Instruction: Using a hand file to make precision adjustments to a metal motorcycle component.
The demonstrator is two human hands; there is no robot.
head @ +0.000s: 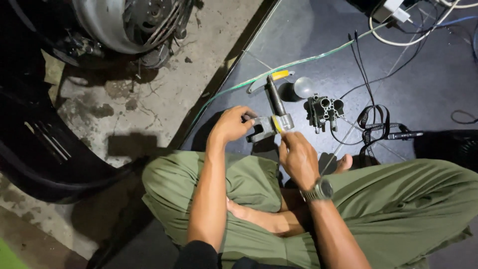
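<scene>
My left hand [231,124] grips the dark jaw end of a small metal tool or fitting [266,127] held above my crossed legs. My right hand [298,155] pinches its other end, where a yellow band shows near the fingertips. A dark rod-like handle [275,97] runs up from the part toward a yellow-tipped piece [280,75] on the floor. A watch [318,191] is on my right wrist.
A grey metal block with several round bores [324,110] stands right of the part, beside a dark cup and a round shiny lid [302,87]. Cables, a green wire [298,62] and a black strap [378,124] lie on the dark mat. A motorbike wheel [124,25] sits upper left.
</scene>
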